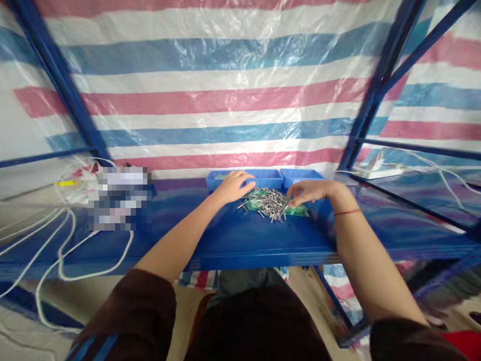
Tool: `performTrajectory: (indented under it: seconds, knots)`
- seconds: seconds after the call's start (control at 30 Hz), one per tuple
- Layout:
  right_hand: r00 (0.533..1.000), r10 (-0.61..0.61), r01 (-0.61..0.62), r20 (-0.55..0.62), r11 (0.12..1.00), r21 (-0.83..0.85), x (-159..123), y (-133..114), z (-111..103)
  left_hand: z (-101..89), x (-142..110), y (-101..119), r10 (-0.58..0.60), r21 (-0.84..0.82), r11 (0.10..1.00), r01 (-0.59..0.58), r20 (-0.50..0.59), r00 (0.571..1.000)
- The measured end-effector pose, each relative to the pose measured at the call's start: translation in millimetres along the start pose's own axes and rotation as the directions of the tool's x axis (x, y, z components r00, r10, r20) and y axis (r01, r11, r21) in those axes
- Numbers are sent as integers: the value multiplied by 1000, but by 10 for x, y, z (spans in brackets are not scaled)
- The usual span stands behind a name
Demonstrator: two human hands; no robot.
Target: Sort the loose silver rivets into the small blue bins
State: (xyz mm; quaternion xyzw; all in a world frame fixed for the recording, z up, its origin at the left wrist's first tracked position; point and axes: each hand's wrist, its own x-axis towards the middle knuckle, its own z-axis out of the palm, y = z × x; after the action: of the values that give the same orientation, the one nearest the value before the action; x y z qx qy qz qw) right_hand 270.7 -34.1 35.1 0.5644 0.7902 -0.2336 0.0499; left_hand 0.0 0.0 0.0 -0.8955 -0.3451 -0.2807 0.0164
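Note:
A heap of thin silver metal pins point(273, 204), rivet-like in shape, lies partly on a green sheet point(299, 210) on the blue table. My left hand point(236, 187) is over the heap's left side, thumb and fingers apart, and nothing shows between them. At the right edge of the heap, my right hand point(307, 191) bends down with its fingertips pinched together. Whatever is between those fingertips is too small to make out. Just behind the heap stand a blue plastic bin point(266, 179) and, right of it, a second blue bin point(300, 175); the hands partly cover them.
White cables point(71, 240) loop over the table's left side beside a blurred-out patch point(120, 198). A white power strip point(379, 172) sits at the back right. Blue metal posts point(370, 100) frame the table point(248, 240), with a striped plastic sheet point(225, 100) behind.

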Motion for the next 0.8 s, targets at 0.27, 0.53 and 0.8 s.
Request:
performTrajectory:
  seconds: [0.27,0.53,0.8]
  knots:
    - [999,35,-35,7,990,140,-5,-84,62,272,-75,448,108,-98,992,-79,341,934]
    - [989,-64,69,-136,997,31,58,-8,54,242,-57,363,125,-120,989,-89,347,930]
    - [949,-75,140,-306,970,196,41,145,27,243,-39,372,148,-75,988,-135,222,964]
